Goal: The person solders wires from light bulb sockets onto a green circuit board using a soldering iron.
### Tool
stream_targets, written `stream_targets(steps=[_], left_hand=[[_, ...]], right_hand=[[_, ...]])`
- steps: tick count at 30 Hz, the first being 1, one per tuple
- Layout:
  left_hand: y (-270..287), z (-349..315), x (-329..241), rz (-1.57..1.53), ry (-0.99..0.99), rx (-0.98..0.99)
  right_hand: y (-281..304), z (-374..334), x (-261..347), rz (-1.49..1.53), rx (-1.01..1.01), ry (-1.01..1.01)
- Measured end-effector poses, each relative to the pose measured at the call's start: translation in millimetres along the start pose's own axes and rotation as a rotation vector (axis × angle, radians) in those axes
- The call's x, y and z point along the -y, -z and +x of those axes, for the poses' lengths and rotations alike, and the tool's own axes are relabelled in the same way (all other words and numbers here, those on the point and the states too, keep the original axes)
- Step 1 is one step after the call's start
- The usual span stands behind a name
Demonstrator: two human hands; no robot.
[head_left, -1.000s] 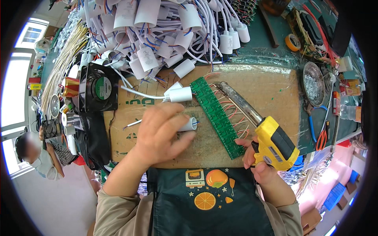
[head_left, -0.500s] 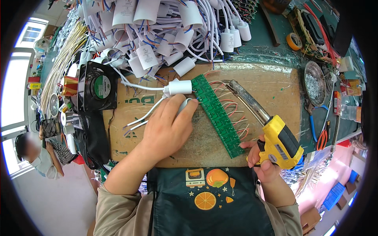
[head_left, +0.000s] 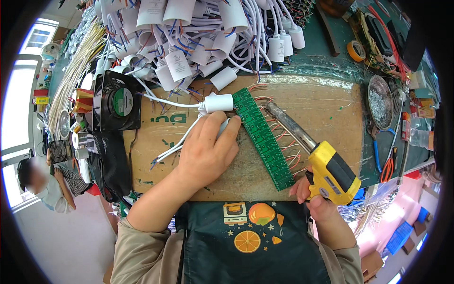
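Note:
A green circuit board [head_left: 263, 138] lies aslant on the brown cardboard mat [head_left: 331, 104], thin red and white wires fanning from its right edge. Against its upper left edge rests a white cylindrical lamp socket [head_left: 219, 102] with a white cable. Just below, my left hand [head_left: 205, 149] is closed around a second white lamp socket [head_left: 223, 127], mostly hidden by the fingers. My right hand [head_left: 316, 199] grips a yellow and black soldering gun [head_left: 333, 173], its dark tip over the wires near the board's upper part. Whether the tip touches anything, I cannot tell.
Many white sockets with cables [head_left: 189, 47] are piled at the back. A black fan [head_left: 117, 102] stands left of the mat. On the right are a metal dish [head_left: 379, 102], blue-handled pliers [head_left: 377, 151] and orange tape [head_left: 356, 51]. A person [head_left: 45, 184] sits far left.
The soldering gun's tip has shifted left and slightly down, closer to the board. My right fingertips have moved a little down from the board's lower end. My left hand keeps its hold.

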State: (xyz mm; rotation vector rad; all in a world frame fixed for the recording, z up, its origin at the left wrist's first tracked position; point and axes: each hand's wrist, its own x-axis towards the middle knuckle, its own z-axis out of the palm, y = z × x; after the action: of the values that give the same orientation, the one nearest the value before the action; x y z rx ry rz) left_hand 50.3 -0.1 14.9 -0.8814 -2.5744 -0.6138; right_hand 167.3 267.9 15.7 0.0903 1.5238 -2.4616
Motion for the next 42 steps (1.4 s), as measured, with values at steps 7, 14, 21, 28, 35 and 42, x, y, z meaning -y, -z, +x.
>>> stream_targets(steps=[7,14,21,28,35,42], left_hand=[[1,-1,0,-0.020,0.012,0.032],[-2,-1,0,-0.013,0.013,0.009],[-3,-2,0,-0.001,0.022,0.009],[-5,-2,2,0.011,0.015,0.000],[-4,1,-2,0.002,0.018,0.017],[-4,-2,0,0.008,0.017,-0.001]], right_hand=[[3,0,0,-0.026,0.082,-0.078],[8,-3,-1,-0.220,0.031,-0.083],[4,0,2,-0.270,0.003,-0.076],[2,-1,-1,-0.308,-0.081,-0.159],[4,-3,-1,-0.297,-0.096,-0.175],[0,1,2,-0.250,-0.059,-0.136]])
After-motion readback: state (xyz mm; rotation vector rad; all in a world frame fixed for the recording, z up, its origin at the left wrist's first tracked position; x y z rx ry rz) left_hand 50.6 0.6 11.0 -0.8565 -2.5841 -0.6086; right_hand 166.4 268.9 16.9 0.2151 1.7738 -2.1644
